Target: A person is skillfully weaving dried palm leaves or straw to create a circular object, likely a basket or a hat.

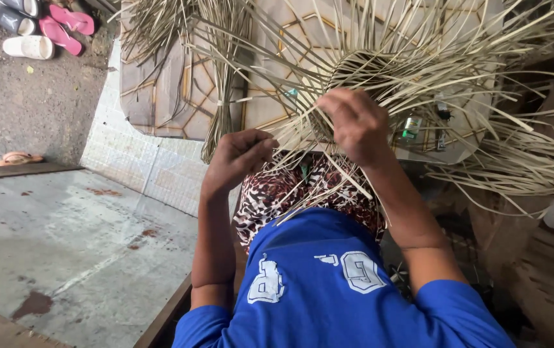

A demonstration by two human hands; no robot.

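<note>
A half-woven piece of pale straw strips (367, 71) rests over my lap, with loose strips fanning out on all sides. My right hand (354, 122) is closed on strips at the near edge of the woven centre. My left hand (238, 158), a little lower and to the left, pinches a few thin strips that run up toward the weave. Below the hands I see my patterned trousers (277, 193) and blue shirt (328, 283).
A tied bundle of straw strips (225, 84) lies on a patterned mat (180, 84) ahead. Several sandals (38, 29) sit on the dirt at top left. A concrete floor (64, 238) spreads to my left. More loose straw (515, 161) piles up on the right.
</note>
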